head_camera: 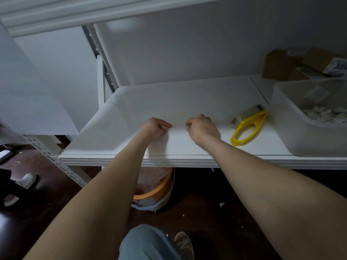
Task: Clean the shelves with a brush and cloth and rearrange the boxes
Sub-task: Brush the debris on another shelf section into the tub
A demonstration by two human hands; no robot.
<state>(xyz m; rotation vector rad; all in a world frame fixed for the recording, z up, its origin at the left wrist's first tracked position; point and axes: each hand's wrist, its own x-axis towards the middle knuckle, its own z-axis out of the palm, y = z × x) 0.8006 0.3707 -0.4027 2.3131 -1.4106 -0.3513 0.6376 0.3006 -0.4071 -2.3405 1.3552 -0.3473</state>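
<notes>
Left hand (156, 128): curled, white sheet (131, 109) pinched.
Right hand (201, 128): curled, same sheet pinched.
Shelf (187, 160): yellow brush (247, 126) laid beside bin (300, 139).
Floor (225, 222): dark.

Tub (293, 132) and far boxes (279, 66) run off the right edge — one label is cut at "300". Bucket (161, 186) sits half hidden under the shelf (187, 162). Whether left hand (155, 128) and right hand (202, 128) pinch the sheet (131, 109) is unclear — the fingertips are tucked under.

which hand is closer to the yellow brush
The right hand: the yellow brush lies just beside it on the shelf, while the left hand sits farther away, beyond the right one. Both seem to pinch the white sheet.
</notes>
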